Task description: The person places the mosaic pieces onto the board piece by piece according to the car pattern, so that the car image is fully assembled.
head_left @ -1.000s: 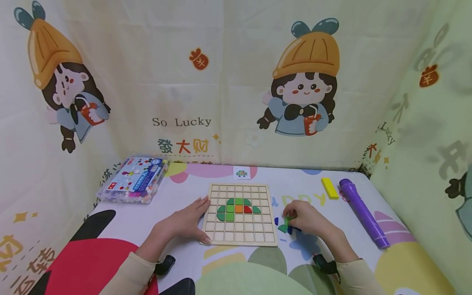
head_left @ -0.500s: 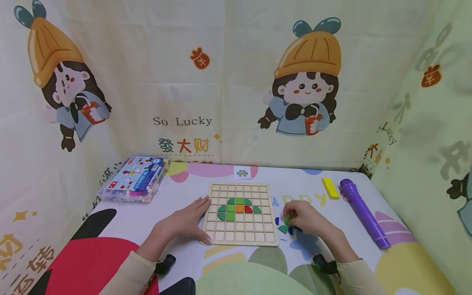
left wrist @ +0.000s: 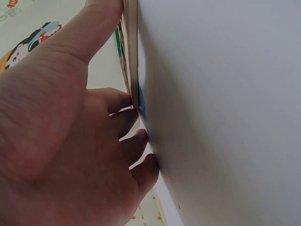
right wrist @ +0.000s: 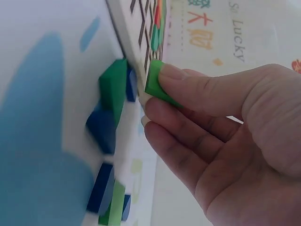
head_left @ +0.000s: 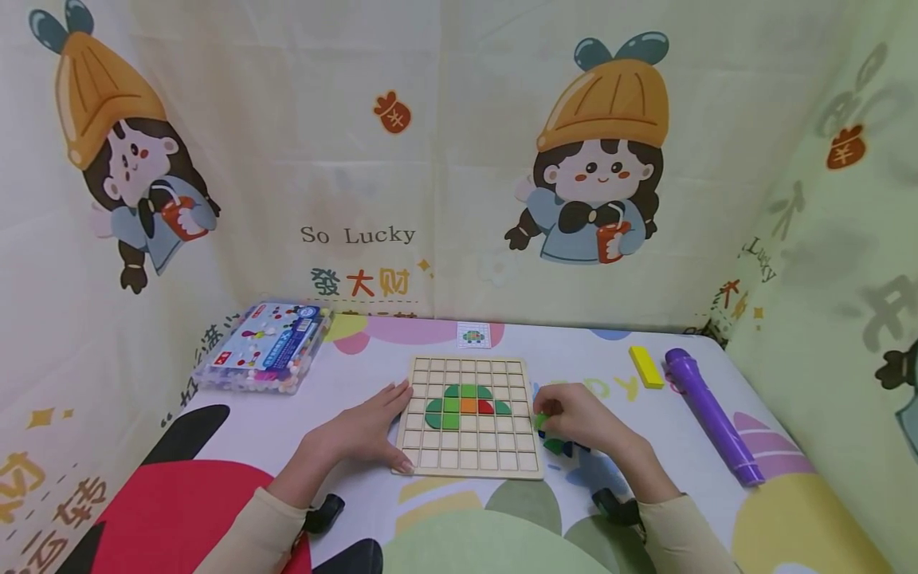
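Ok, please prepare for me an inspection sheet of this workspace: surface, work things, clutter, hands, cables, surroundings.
Surface: white tabletop with colourful prints.
Work things: light wooden grid board, some cells filled with small green, orange and red pieces; loose dark-blue and green blocks by its right edge; small white picture card beyond it.
Clutter: transparent plastic box with printed label; yellow rectangular block; purple cylindrical stick.
Hands: bare left hand rests against the board's left edge; bare right hand pinches a bright-green block.
Cables: nothing seen.
Surroundings: cream fabric walls printed with cartoon figures.
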### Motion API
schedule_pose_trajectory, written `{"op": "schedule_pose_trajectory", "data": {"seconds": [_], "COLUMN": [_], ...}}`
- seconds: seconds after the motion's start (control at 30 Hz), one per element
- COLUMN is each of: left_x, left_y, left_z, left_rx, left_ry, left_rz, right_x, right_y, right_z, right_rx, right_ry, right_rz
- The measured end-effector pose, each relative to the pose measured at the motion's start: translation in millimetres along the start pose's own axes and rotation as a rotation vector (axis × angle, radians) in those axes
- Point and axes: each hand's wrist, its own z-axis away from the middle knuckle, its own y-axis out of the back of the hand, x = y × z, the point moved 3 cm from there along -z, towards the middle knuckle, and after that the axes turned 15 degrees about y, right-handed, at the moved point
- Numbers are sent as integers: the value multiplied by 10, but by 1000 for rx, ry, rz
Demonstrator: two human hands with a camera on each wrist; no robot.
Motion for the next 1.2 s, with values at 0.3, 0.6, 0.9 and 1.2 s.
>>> {"op": "schedule_pose_trajectory", "data": {"seconds": [0.3, 0.6, 0.9, 1.2], "left_x": [1, 6, -3, -3], "left_y": [-16, 16, 3, 8], "left_z": [-25, -2, -15, -11], "left_rx": [2, -8, -8, -5], "left_ry": [0, 3, -11, -18], "left_rz": [-16, -17, -15, -12], "right_x": [-125, -222, -356, -482], "right_y": [-96, -204, -341, -464], "right_z": [-153, -301, -453, -592], "right_rx": [7, 22, 2, -27], "right_ry": [8, 64, 145, 158], "right_rz": [-50, -88, -127, -138]}}
